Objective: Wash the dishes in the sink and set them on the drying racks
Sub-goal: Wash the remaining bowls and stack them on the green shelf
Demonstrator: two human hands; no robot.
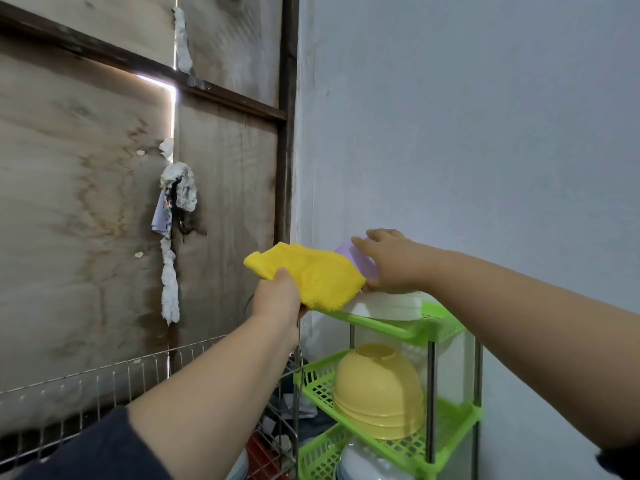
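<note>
My left hand (277, 296) grips a yellow cloth (311, 275) raised beside the top shelf of a green plastic rack (440, 318). My right hand (388, 261) is curled over an upturned lilac cup (358, 259), which sits on top of white dishes (391, 306) on that top shelf. The cloth covers part of the cup and of the white dishes. A stack of upturned yellow bowls (377, 393) rests on the middle shelf. White dishes (367, 462) lie on the lowest shelf in view.
A wire rack (104, 379) runs along the plywood wall at lower left. Rags (176, 192) hang from the wall's seam. A pale painted wall stands right behind the green rack. Dark and red items sit behind the wire rack's end.
</note>
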